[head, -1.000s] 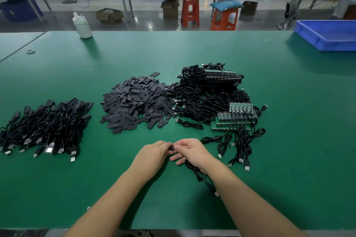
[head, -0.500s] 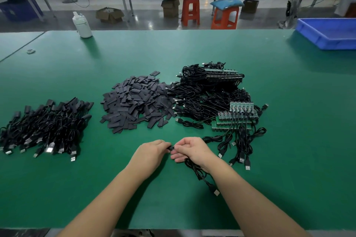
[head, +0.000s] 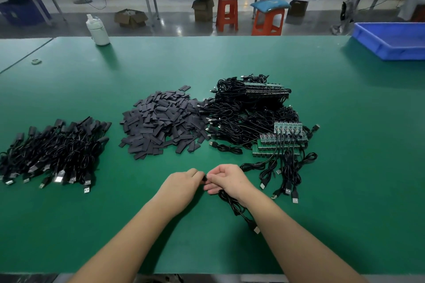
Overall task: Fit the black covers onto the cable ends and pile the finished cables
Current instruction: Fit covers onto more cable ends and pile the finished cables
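Low in the centre of the frame the left hand and the right hand meet fingertip to fingertip, both curled and pinching one small black piece between them; the piece is almost wholly hidden by the fingers, so whether it is a cover, a cable end or both cannot be told. One black cable trails from under the right hand toward the lower right, ending in a single metal plug.

Three heaps lie on the green desk. At mid-left is the pile of finished cables, too tangled to count. In the centre is the heap of black covers, far too many to count. Right of it sits the tangle of unfinished cables with green circuit boards, their number unclear.

One white bottle stands at upper left. One blue tray is cut off by the right edge.
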Motion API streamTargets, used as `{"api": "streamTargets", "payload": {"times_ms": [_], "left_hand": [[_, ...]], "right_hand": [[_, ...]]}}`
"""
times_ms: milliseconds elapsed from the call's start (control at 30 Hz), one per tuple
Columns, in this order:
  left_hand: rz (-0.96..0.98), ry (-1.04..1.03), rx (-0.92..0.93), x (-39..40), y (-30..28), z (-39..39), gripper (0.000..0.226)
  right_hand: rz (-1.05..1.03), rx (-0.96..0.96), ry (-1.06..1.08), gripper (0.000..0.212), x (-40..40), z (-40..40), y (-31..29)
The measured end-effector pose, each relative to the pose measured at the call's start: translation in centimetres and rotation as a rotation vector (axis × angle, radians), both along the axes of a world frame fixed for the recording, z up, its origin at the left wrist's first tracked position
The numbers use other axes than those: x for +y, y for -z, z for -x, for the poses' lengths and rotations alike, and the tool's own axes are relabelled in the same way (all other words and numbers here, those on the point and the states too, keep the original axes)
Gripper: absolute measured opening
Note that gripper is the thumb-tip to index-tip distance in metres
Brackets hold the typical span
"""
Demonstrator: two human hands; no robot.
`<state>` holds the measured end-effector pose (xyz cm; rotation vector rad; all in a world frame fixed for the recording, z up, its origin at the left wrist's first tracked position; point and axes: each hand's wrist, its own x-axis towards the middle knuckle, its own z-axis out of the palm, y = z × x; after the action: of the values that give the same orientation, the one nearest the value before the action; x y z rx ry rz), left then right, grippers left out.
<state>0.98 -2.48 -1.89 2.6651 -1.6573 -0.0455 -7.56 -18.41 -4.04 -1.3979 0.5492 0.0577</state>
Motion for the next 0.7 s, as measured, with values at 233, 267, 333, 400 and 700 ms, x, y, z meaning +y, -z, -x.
{"api": "streamTargets", "payload": {"times_ms": [233, 267, 333, 400, 700], "left_hand": [[0.058, 0.000, 0.067, 0.4, 0.1, -0.4, 0.028], [0.057, 0.001, 0.072, 0.4, 0.1, -0.4, 0.028], [0.049, 0.000, 0.076, 0.2, -0.1, -0.3, 0.028], [0.030, 0.005, 0.068, 0.0, -0.2, -0.3, 0.029], [-0.033, 0.043, -0.004, -0.6, -0.9, 0.2, 0.028]], "right_hand": [[0.053, 0.010, -0.034, 0.005, 0.1, 0.1, -0.6], [0.052, 0.013, -0.037, 0.005, 0.1, 0.1, -0.7], [0.051, 0.018, -0.039, 0.005, 0.1, 0.1, -0.8], [0.048, 0.018, -0.039, 0.005, 0.0, 0.2, -0.8], [0.046, 0.022, -0.034, 0.007, 0.0, 0.4, -1.0]]}}
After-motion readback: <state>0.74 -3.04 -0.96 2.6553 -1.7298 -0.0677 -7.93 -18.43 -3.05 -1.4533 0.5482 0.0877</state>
